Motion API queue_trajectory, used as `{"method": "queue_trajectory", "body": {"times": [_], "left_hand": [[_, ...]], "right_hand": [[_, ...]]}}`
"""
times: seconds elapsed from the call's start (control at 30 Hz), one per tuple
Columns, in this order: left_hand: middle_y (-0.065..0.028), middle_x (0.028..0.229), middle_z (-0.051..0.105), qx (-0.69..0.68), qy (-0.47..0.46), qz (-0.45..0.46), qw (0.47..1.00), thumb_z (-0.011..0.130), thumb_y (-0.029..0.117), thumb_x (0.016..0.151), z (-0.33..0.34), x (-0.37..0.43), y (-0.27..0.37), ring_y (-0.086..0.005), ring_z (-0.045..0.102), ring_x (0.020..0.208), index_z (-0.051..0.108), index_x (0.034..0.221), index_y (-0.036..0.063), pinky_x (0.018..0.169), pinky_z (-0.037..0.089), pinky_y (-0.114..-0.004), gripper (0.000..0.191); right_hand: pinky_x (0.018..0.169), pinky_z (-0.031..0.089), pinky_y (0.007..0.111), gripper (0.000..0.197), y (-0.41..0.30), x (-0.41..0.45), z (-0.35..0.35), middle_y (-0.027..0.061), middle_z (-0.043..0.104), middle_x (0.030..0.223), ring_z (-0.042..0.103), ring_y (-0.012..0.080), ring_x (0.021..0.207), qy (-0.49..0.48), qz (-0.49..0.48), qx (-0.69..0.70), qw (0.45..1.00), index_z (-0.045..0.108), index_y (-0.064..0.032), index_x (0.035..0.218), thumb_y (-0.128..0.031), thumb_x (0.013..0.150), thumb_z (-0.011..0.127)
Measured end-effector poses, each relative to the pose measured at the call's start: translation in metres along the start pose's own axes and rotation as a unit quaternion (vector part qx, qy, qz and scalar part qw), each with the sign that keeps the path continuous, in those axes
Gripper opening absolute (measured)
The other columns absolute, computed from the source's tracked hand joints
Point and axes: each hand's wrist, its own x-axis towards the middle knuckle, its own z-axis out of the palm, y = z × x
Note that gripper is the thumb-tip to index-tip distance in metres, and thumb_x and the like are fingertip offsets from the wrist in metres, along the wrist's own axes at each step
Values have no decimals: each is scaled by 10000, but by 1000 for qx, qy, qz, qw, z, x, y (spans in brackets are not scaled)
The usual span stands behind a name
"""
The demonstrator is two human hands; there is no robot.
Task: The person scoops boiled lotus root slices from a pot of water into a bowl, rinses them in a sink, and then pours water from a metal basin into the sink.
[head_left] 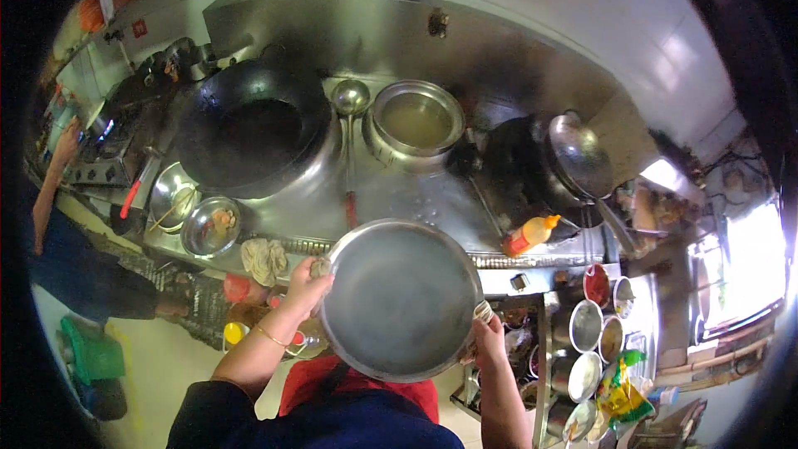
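A large round metal pan (402, 299) is held level in front of my body, at the near edge of a steel cooking range (411, 193). My left hand (310, 290) grips its left side and my right hand (489, 337) its right side, each with a piece of cloth between fingers and metal. The inside of the pan looks grey and cloudy; whether it holds liquid I cannot tell. Beyond it, a ladle (351, 100) with a red handle end lies beside a metal pot of cloudy liquid (416, 120). A big dark wok (262, 131) sits on the left.
Metal bowls (211, 226) and a crumpled cloth (264, 260) lie along the left front edge. An orange-capped squeeze bottle (530, 236) and a smaller wok (576, 153) are on the right. Several seasoning containers (586, 325) stand lower right. Another person's arm (59, 162) is at far left, by a stove.
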Motion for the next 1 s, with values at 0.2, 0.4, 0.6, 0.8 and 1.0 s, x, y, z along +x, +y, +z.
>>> {"method": "queue_trajectory", "body": {"times": [0.2, 0.4, 0.6, 0.8, 1.0], "left_hand": [[-26, 944, 602, 8, 86, 7, 996, 671, -6, 805, 20, 47, -12, -120, 572, 824, 548, 1094, 34, 722, 489, -273, 316], [-26, 937, 600, 1, 162, -23, 986, 651, 7, 828, 43, 55, 1, -133, 565, 820, 549, 1107, 30, 719, 480, -284, 298], [-3, 780, 561, 23, 203, -38, 978, 612, 25, 843, 63, 49, 18, -79, 496, 593, 534, 1111, 18, 497, 376, -215, 279], [-27, 860, 607, 15, 178, -57, 982, 578, 22, 868, 79, 51, 37, -121, 579, 701, 531, 1173, 13, 583, 461, -250, 308], [-42, 951, 622, 10, 177, -88, 980, 574, 50, 885, 83, 55, 44, -115, 596, 774, 546, 1173, 35, 627, 498, -268, 289]], "right_hand": [[744, 505, 314, 247, -27, 86, 14, 48, 644, 982, 611, 168, 847, -71, -33, -63, 995, 581, -30, 1135, -75, 898, 528], [692, 501, 321, 232, -87, 139, 31, 45, 621, 968, 596, 174, 823, -127, 108, -99, 981, 570, -54, 1130, -100, 907, 522], [749, 492, 301, 243, -81, 189, 28, 35, 631, 986, 590, 149, 854, -238, 96, -92, 962, 571, -23, 1146, -100, 921, 524], [772, 488, 291, 276, -56, 219, 23, 58, 645, 1045, 599, 162, 897, -244, 99, -105, 959, 557, 0, 1191, -82, 933, 505], [919, 412, 297, 380, -45, 227, 17, 76, 592, 1201, 534, 197, 1074, -250, 139, -95, 954, 483, 5, 1307, -106, 947, 532]]}}
